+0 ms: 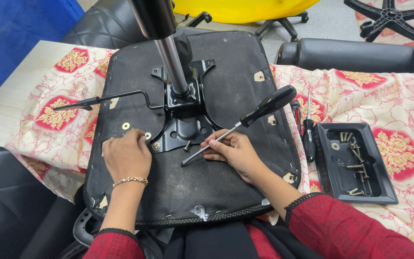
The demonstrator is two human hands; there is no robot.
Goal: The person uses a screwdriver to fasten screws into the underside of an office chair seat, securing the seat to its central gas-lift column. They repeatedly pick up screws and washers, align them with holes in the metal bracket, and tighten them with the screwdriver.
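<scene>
Screwdriver (259, 111) gripped at its thin steel shaft by right hand (233, 151); stiff, light, likely better held by handle. Left hand (126, 156) laid flat on seat base (216, 187).

Matt black fabric covers the seat underside (245, 62), its gas cylinder (172, 64) polished metal, tray (334, 180) plastic.

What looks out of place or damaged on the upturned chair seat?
A loose screw lies tilted on the metal plate, not driven in. The seat underside is dusty, with torn patches near its front edge. The right hand holds the screwdriver by its shaft, not its handle.
</scene>
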